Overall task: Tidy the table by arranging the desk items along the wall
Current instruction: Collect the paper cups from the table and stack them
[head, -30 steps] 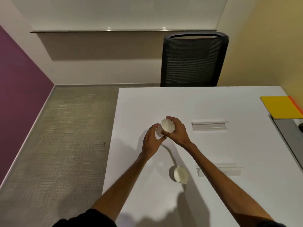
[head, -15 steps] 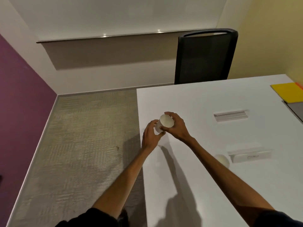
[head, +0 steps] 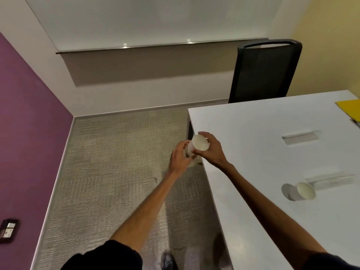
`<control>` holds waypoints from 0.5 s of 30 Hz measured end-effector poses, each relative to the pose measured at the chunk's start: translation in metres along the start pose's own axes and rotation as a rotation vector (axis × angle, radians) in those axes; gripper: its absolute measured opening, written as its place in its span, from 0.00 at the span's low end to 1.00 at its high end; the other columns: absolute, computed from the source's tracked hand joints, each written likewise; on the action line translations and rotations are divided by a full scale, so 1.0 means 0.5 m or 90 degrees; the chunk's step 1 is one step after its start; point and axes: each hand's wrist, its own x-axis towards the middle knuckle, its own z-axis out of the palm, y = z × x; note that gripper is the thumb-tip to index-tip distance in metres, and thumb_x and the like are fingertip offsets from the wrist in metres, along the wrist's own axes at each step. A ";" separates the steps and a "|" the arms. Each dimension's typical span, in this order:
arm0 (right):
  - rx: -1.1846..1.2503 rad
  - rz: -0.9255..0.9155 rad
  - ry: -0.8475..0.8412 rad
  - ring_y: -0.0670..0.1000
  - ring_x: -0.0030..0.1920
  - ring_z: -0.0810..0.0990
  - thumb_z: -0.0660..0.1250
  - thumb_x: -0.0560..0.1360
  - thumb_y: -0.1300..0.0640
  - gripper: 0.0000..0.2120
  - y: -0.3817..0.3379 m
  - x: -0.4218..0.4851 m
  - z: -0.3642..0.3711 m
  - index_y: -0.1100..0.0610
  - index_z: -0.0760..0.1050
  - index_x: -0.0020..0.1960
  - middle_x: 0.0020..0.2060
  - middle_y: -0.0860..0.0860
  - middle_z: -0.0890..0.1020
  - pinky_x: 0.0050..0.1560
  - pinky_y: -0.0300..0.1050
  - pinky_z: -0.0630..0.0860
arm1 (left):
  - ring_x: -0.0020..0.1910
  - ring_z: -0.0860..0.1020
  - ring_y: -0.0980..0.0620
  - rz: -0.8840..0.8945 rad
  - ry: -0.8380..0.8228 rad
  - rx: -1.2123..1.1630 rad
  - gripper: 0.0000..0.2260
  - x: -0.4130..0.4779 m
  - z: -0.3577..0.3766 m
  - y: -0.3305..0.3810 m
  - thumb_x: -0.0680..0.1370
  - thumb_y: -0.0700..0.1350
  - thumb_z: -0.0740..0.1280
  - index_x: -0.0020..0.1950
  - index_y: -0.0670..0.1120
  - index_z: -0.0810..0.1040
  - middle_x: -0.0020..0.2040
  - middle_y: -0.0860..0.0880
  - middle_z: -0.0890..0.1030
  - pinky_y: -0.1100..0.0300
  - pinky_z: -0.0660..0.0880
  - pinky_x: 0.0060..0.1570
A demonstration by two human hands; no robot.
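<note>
The person is holding a paper cup (head: 198, 146) in both hands, just over the near left edge of the worktop (head: 253, 133). The right hand (head: 211, 151) is wrapping the cup's rim and side from the right, its grip closed on the cup; the left hand (head: 180, 156) is pinching what looks like the cup's lower end from the left, so that grip is closed on it too. The cup is tilting, mouth turned up towards the camera, clear of the surface.

Well to the right of the grip and nearer the person, a second cup (head: 301, 191) is lying on its side on the worktop. Far beyond it, at the right edge, a yellow folder (head: 349, 110) is resting flat.

This looks like the pick-up step: one cup is in hand, not yet placed. The next move, I judge, calls for carrying it right across the worktop towards the yellow wall and setting it upright there; the fallen cup is waiting for its turn.
</note>
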 end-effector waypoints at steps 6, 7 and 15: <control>0.021 -0.018 -0.021 0.50 0.62 0.76 0.81 0.66 0.52 0.34 -0.030 0.079 0.055 0.56 0.72 0.68 0.64 0.51 0.78 0.62 0.46 0.75 | 0.57 0.78 0.50 -0.014 0.002 -0.021 0.26 0.071 -0.075 -0.029 0.69 0.40 0.78 0.65 0.44 0.75 0.60 0.47 0.78 0.55 0.80 0.52; 0.025 -0.019 -0.026 0.50 0.62 0.76 0.81 0.66 0.52 0.34 -0.032 0.091 0.062 0.56 0.73 0.68 0.64 0.51 0.78 0.61 0.45 0.75 | 0.57 0.78 0.50 -0.011 0.004 -0.019 0.26 0.081 -0.083 -0.034 0.68 0.40 0.78 0.65 0.43 0.75 0.60 0.46 0.78 0.56 0.79 0.52; 0.061 -0.004 -0.072 0.50 0.62 0.76 0.81 0.66 0.52 0.34 -0.009 0.301 0.118 0.56 0.72 0.69 0.64 0.50 0.78 0.65 0.51 0.76 | 0.56 0.78 0.49 -0.031 0.009 0.011 0.25 0.281 -0.125 -0.092 0.68 0.38 0.78 0.63 0.44 0.76 0.60 0.47 0.78 0.56 0.79 0.49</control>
